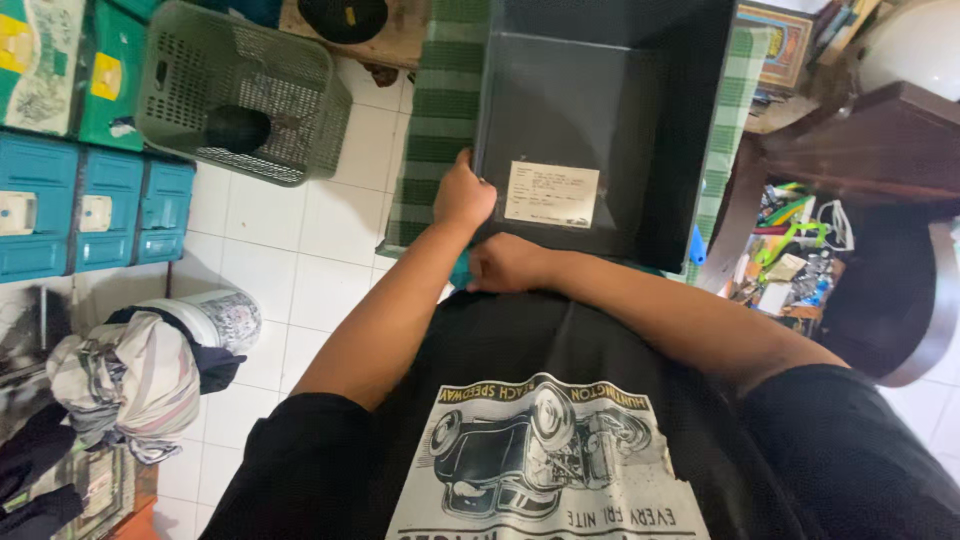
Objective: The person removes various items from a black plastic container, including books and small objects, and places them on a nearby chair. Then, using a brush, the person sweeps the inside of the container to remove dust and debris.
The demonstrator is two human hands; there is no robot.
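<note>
At twelve o'clock, left hand grips the bin edge; right hand seems closed on teal cloth. Positioning step; next needs steady lift.

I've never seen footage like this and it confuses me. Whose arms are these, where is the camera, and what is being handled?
There is one picture, taken by a camera worn on a person's head, looking down past their black printed T-shirt at their own bare arms. The left hand grips the left edge of a dark grey plastic bin that has a pale paper label inside it. The right hand is closed at the bin's near edge, over something teal that is mostly hidden. The bin rests on a green checked cloth. On the white tiled floor to the left are a green lattice basket, teal boxes and a bundle of clothes.
</note>
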